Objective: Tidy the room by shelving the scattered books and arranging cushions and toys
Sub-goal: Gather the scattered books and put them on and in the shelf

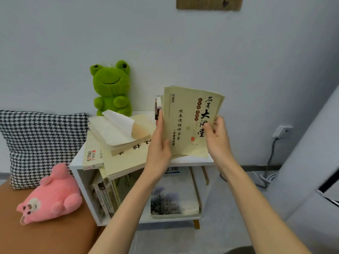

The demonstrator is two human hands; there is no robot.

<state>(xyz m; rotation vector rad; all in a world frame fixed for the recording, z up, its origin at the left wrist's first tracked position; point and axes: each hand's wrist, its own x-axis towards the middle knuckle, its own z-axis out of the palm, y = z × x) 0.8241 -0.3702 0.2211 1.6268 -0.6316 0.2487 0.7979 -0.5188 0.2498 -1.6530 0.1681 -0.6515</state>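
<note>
— Books are the story here, and the biggest thing on show is the brown seat (45, 239) down the left, with the houndstooth cushion (42, 143) propped upright against the wall at its back.
— Next in size, the white shelf unit (190, 160)?
— Right beside the seat. Inside it, a row of books (104, 195) leans at the left and a landscape-cover book (174, 200) lies flat at the right. On top, a messy pile of books (124, 154) hangs over the front edge, and the uppermost has its cover curled back.
— And the toys?
— Pink plush toy (53, 197) lies on the seat, just in front of the cushion. Green frog (111, 88) sits upright against the wall, behind the pile.
— Now the hands.
— Yellow book (187, 121) stands upright over the right end of the shelf top, with more covers just behind it. Left hand (159, 149) grips its left edge, thumb on the front. Right hand (218, 142) holds the right edge, thumb on the cover, fingers curled round. Whether the bottom edge touches the top, I can't tell.
</note>
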